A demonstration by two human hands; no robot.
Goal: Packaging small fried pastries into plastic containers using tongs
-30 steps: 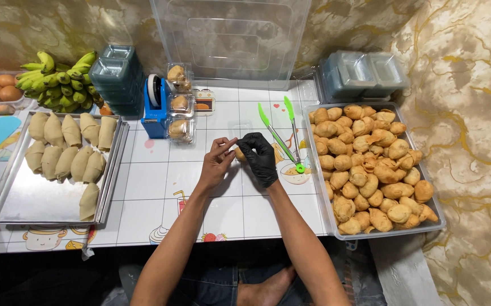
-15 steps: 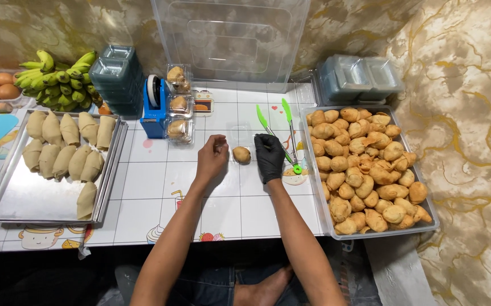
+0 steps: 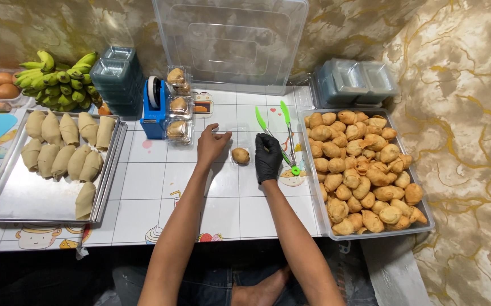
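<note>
Table (image 3: 143, 187): white tiled top with cartoon prints, marbled gold wall covering behind. Steel tray (image 3: 7, 198) of pale wrapped pieces at left; clear tray (image 3: 429, 226) heaped with fried pastries at right; green tongs (image 3: 279, 136) near centre. Single fried pastry (image 3: 240, 155) lies on table between hands, touching neither. Left hand (image 3: 211, 144) bare, open, fingers loosely spread. Right hand (image 3: 268, 156) black-gloved, flat on table, empty.

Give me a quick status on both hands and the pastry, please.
Left hand bare, open, on table. Right hand gloved, empty. Fried pastry lies between them, untouched. Green tongs beside right hand.
</note>
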